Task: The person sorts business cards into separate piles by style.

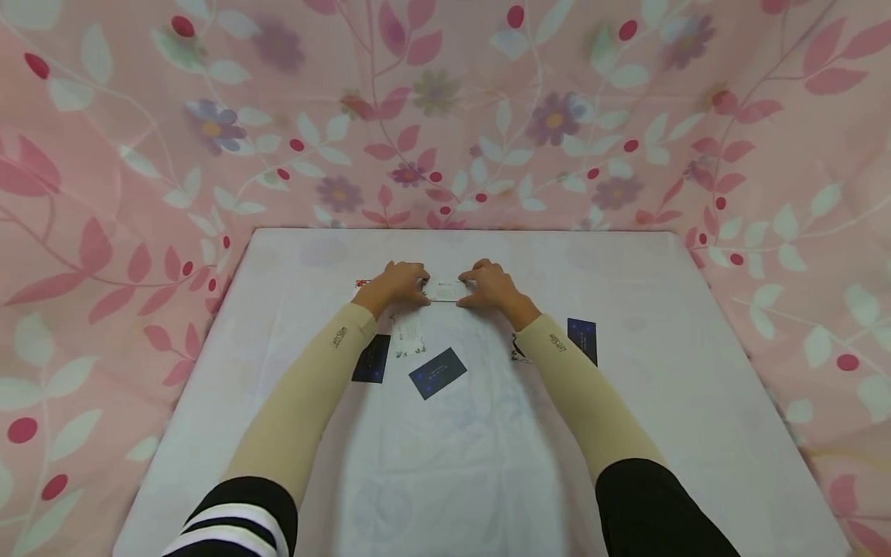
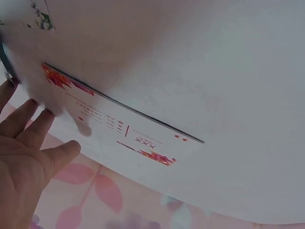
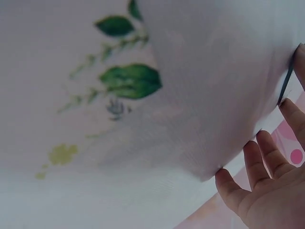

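Note:
A white business card (image 1: 445, 292) with small print lies between both hands near the far side of the table. My left hand (image 1: 400, 285) pinches its left end between thumb and fingers. At the right end, my right hand (image 1: 489, 287) pinches it the same way. The card's thin dark edge (image 3: 286, 82) runs between thumb and finger in the right wrist view. Beside the left hand is a white card with red and orange corners (image 2: 119, 114), mostly hidden behind that hand in the head view.
Nearer lie a leaf-printed white card (image 1: 409, 337) and dark blue cards (image 1: 371, 359), (image 1: 438, 374), (image 1: 582, 339). Another leaf-printed card (image 3: 131, 81) is largely covered by the right forearm in the head view. A white cloth covers the table (image 1: 696, 433); pink floral fabric (image 1: 445, 116) hangs behind.

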Action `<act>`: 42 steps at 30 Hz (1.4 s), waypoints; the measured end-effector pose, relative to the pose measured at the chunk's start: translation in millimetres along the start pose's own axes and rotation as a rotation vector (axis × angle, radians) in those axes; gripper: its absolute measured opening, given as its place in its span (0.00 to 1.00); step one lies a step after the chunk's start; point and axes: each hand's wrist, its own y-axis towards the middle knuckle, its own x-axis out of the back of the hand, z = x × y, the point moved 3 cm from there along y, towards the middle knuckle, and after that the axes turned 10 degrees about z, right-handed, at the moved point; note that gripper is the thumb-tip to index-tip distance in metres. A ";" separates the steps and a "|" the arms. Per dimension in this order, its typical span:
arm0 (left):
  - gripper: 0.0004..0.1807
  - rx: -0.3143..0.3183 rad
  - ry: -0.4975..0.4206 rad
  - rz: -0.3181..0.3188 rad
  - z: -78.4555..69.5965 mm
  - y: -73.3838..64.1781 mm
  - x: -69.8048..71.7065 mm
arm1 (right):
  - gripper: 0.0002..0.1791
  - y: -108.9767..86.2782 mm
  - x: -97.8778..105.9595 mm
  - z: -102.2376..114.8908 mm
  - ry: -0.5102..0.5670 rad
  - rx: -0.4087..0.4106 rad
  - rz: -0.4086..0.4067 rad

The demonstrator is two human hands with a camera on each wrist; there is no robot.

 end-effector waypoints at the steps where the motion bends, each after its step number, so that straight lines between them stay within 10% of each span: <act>1: 0.36 0.000 -0.002 0.002 -0.3 -1.2 0.9 | 0.34 0.0 -0.2 0.2 0.006 0.000 -0.002; 42: 0.35 -0.006 -0.066 0.006 -0.7 -3.4 2.6 | 0.34 -3.3 -6.0 -0.9 0.077 0.045 -0.056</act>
